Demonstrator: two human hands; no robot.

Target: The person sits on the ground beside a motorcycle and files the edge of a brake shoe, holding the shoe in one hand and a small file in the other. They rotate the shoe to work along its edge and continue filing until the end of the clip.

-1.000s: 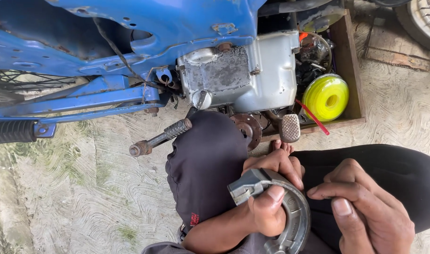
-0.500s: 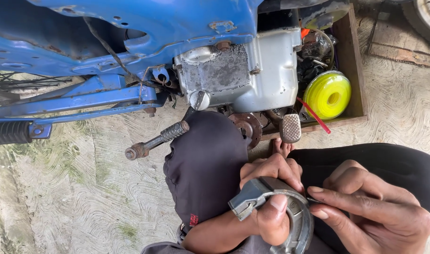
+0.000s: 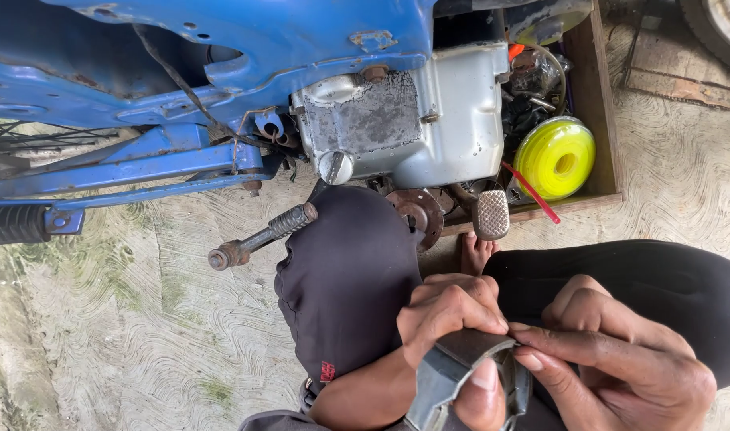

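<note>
1. Head view: the left hand (image 3: 453, 319) is clenched around a grey curved metal brake shoe (image 3: 461, 371), thumb pressed on its outer face and fingers curled over the upper end.
2. The right hand (image 3: 620, 359) grasps the same brake shoe from the right, its fingertips (image 3: 532, 359) pinching the upper edge just beside the left hand's fingers.
3. The brake shoe sits low in the middle of the picture, above the person's lap; its arc runs from the upper right down to the lower left, where it leaves the frame, so its full length cannot be told.
4. A dark-clad knee (image 3: 345, 279) rises just left of the hands, touching the left forearm.
5. Above the knee stand a blue motorcycle frame (image 3: 221, 48), its grey engine case (image 3: 413, 120), a kick lever (image 3: 257, 239) and a foot pedal (image 3: 490, 214).
6. A wooden box (image 3: 604, 104) holds a yellow spool (image 3: 552, 157).
7. Bare concrete floor (image 3: 126, 335) lies open to the left.
</note>
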